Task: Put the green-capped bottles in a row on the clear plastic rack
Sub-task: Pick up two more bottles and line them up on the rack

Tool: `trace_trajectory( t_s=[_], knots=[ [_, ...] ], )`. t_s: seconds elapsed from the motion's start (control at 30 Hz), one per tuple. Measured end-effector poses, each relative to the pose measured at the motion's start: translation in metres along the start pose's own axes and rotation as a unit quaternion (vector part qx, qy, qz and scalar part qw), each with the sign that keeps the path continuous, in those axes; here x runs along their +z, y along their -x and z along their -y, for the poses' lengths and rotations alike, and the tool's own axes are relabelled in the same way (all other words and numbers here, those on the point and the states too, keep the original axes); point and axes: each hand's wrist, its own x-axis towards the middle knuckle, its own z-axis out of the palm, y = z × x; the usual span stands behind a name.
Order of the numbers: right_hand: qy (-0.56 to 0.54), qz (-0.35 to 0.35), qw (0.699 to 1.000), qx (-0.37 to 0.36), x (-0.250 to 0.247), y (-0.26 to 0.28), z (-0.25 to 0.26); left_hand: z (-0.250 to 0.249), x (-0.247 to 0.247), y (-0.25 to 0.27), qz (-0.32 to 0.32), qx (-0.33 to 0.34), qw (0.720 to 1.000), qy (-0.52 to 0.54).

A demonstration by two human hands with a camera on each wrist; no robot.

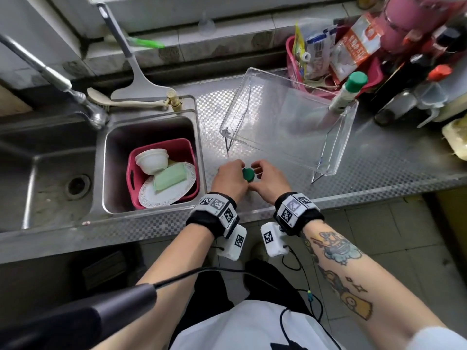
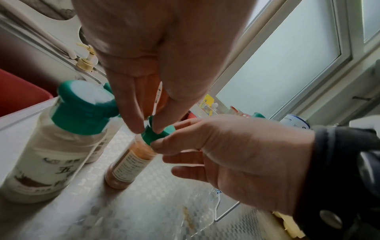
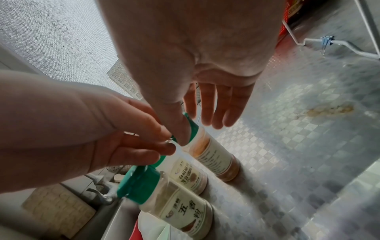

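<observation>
Three green-capped spice bottles stand on the steel counter [image 1: 379,160] in front of the clear plastic rack [image 1: 290,122]. The orange-powder bottle [image 2: 123,164] [image 3: 216,154] stands upright, its green cap [image 1: 248,174] between both hands. My left hand [image 1: 231,178] [image 2: 147,128] pinches the cap from above with its fingertips. My right hand [image 1: 269,179] [image 3: 183,129] pinches the same cap with its thumb on the side. A five-spice bottle [image 2: 51,146] [image 3: 179,211] and another bottle [image 3: 191,177] stand just left of it. A further green-capped bottle [image 1: 347,93] stands at the rack's far right corner.
A red basket [image 1: 187,152] with bowls and a plate sits in the sink left of my hands. A pink basket [image 1: 290,56] of packets and dark sauce bottles [image 1: 404,97] crowd the back right. The counter's front edge runs just below my wrists.
</observation>
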Motion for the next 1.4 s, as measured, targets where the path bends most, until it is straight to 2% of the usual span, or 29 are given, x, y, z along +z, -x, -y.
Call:
trace_trajectory(
  t_s=[0.4,0.67,1.23,1.4],
  knots=[
    [0.022,0.009,1.000,-0.009,0.002,-0.004,-0.001,-0.005,0.003,0.002,0.007,-0.004,1.000,0.019],
    [0.006,-0.003,1.000,-0.024,-0.010,0.002,-0.001,-0.011,-0.001,0.008,-0.002,0.018,0.999,0.038],
    [-0.097,-0.028,0.991,-0.087,-0.114,0.028,0.034,-0.074,-0.051,0.017,-0.050,0.158,0.982,0.096],
    [-0.131,-0.043,0.987,-0.082,-0.147,0.020,0.037,-0.106,-0.063,0.004,-0.053,0.194,0.977,0.070]
  ],
)
